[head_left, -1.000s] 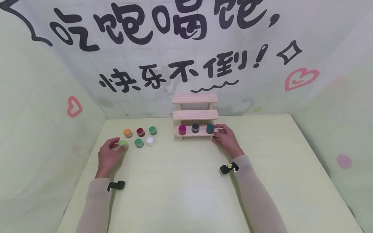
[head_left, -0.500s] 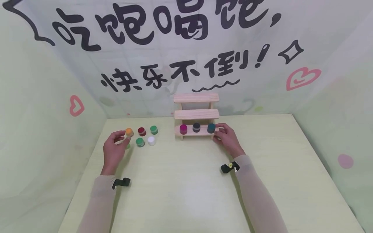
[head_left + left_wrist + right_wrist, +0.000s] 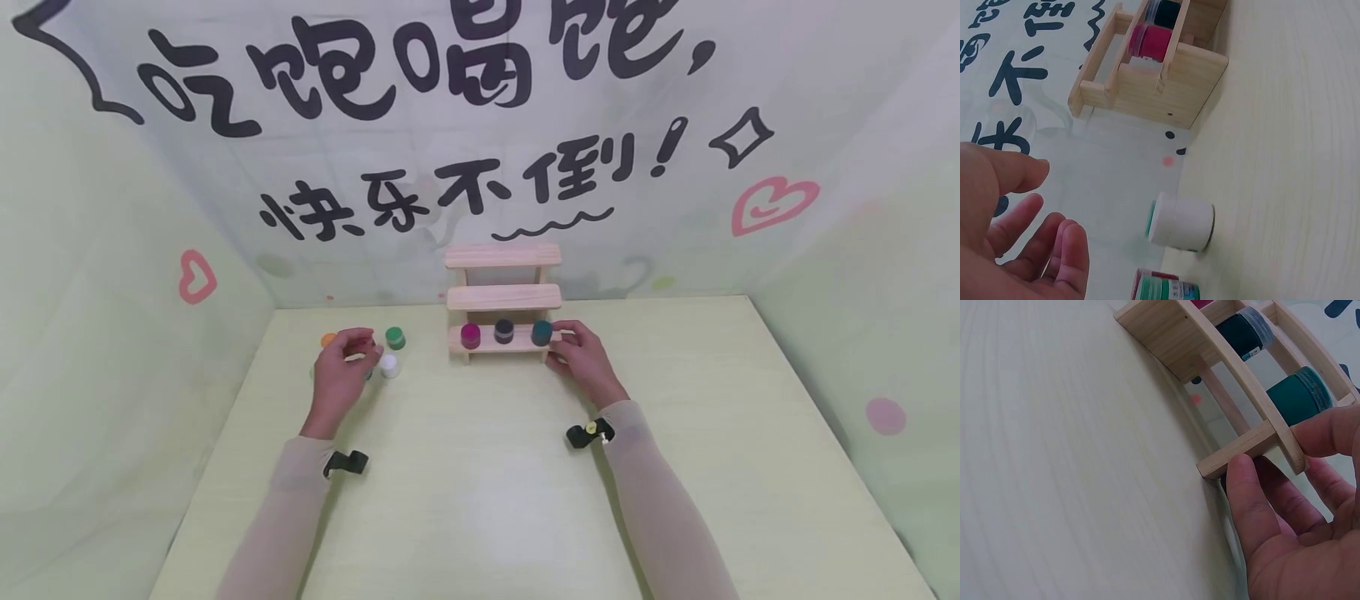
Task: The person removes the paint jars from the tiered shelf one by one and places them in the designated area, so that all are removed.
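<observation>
Left grip released, partly hiding orange jar; right grip grasps wooden rack beside teal jar.

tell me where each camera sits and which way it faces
Head: worn on the head, facing forward and down at table and wooden rack; left hand, right hand, sleeves show.
Left wrist: worn there, looking past that hand at the white jar.
Right wrist: worn there, looking at that hand gripping the rack.
Shared: the rack, in both wrist views.
</observation>
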Demonstrator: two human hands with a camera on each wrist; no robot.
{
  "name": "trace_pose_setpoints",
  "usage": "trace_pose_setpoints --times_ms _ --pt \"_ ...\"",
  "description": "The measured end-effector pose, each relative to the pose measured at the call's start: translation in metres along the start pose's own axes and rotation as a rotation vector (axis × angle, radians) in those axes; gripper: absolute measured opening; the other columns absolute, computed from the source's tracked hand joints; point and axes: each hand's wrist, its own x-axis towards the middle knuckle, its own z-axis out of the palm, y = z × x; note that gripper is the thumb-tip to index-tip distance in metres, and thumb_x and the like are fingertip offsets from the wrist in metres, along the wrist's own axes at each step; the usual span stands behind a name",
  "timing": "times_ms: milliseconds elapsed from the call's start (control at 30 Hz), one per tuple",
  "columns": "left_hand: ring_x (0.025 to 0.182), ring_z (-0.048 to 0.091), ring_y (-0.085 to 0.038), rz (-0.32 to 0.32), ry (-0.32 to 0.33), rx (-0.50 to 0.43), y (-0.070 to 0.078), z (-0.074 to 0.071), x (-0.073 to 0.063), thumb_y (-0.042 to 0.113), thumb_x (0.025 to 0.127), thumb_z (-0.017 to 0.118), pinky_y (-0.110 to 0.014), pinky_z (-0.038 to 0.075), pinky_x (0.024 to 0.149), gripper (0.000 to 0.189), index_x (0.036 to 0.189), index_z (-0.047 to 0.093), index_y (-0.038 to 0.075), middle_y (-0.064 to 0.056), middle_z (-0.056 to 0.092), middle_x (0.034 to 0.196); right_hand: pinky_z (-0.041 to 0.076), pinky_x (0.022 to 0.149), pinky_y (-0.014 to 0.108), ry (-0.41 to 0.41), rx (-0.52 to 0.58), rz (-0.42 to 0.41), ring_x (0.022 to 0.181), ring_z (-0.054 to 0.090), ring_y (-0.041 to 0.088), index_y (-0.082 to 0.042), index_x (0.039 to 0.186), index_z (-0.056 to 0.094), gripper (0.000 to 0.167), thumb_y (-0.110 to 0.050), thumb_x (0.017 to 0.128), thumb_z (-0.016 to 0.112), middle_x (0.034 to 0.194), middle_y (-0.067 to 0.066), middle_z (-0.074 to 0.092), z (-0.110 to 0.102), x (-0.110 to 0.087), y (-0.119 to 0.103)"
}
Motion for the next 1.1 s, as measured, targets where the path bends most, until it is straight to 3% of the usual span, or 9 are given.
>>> trace_pose_setpoints --times_ms 200,567,833,1100 --pt "0.116 0.066 -0.027 0.06 -0.077 -0.06 0.007 0.022 0.001 0.021 0.098 0.076 -0.013 0.054 0.087 0.042 0.135 0.064 0.005 -0.019 0.068 0.131 0.064 0.09 0.027 0.007 0.008 0.008 0.103 0.07 0.017 -0.011 0.135 0.058 0.032 -0.009 0.103 0.063 0.118 0.009 0.07 0.0 0.0 -0.001" --pt "0.115 0.068 -0.024 0.111 -0.154 -0.064 0.019 0.057 0.004 0.023 0.097 0.077 -0.038 0.06 0.1 0.04 0.134 0.067 0.01 -0.016 0.068 0.136 0.064 0.09 0.027 -0.001 0.01 0.007 0.105 0.07 0.018 -0.011 0.134 0.058 0.032 -0.009 0.102 0.063 0.119 0.009 0.071 -0.001 0.0 -0.001" --pt "0.116 0.068 -0.024 0.118 -0.185 -0.049 0.027 0.077 0.004 0.026 0.097 0.078 -0.044 0.06 0.102 0.039 0.133 0.067 0.015 -0.006 0.069 0.133 0.064 0.089 0.027 0.001 0.009 0.015 0.104 0.069 0.018 -0.011 0.134 0.059 0.033 -0.009 0.102 0.063 0.116 0.008 0.07 0.0 0.0 -0.002" --pt "0.117 0.068 -0.025 0.124 -0.218 -0.09 0.029 0.094 0.01 0.022 0.095 0.08 -0.044 0.06 0.102 0.043 0.134 0.067 0.011 -0.007 0.07 0.132 0.064 0.091 0.027 -0.001 -0.001 0.001 0.107 0.069 0.022 -0.011 0.135 0.059 0.033 -0.009 0.102 0.063 0.116 0.007 0.071 0.001 -0.001 -0.001"
